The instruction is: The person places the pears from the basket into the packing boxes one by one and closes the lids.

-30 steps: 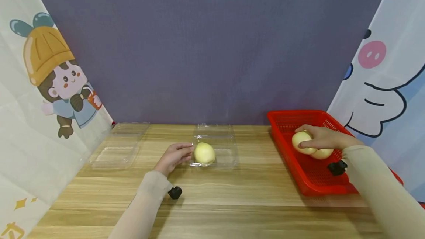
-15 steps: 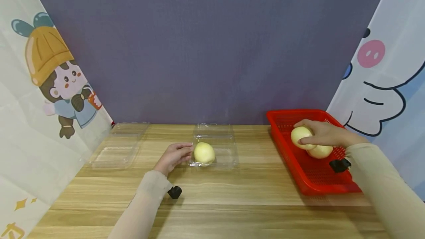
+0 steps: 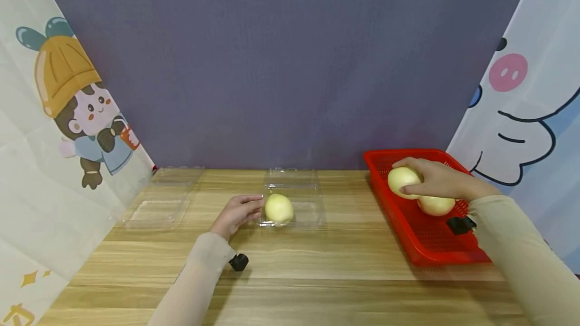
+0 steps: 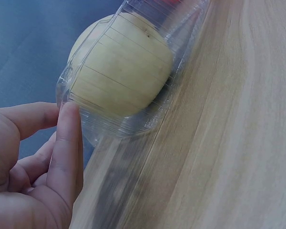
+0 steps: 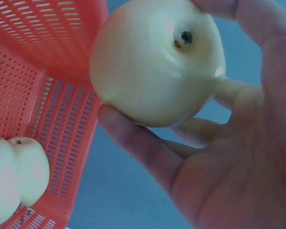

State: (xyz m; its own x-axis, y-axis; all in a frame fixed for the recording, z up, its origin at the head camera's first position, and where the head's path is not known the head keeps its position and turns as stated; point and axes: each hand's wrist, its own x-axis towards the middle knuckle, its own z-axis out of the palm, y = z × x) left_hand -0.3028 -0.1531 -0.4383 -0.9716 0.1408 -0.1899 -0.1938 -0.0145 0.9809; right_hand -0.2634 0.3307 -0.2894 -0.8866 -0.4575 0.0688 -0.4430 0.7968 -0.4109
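My right hand (image 3: 437, 180) holds a pale yellow pear (image 3: 402, 182) above the left part of a red slotted basket (image 3: 421, 258). In the right wrist view its fingers and thumb curl round the pear's sides, and the dark pit at one end shows. At least two more pears (image 5: 32, 167) lie in the basket. My left hand (image 3: 236, 215) pinches the left edge of an open clear plastic clamshell box (image 3: 308, 213) with thumb and fingertip. One pear (image 3: 279, 209) sits in the left half of that box.
A second open clear clamshell box (image 3: 156, 213) stands at the table's left. All stands on a wood-grain table (image 3: 290, 286). A grey cloth wall (image 3: 290, 64) rises behind, with printed curtains at both sides. The basket's raised rim surrounds the pears inside.
My right hand has lifted its pear a little and moved it left and away, off the pear beneath, uncovering more of that one. My left hand and the clamshell box have stayed put.
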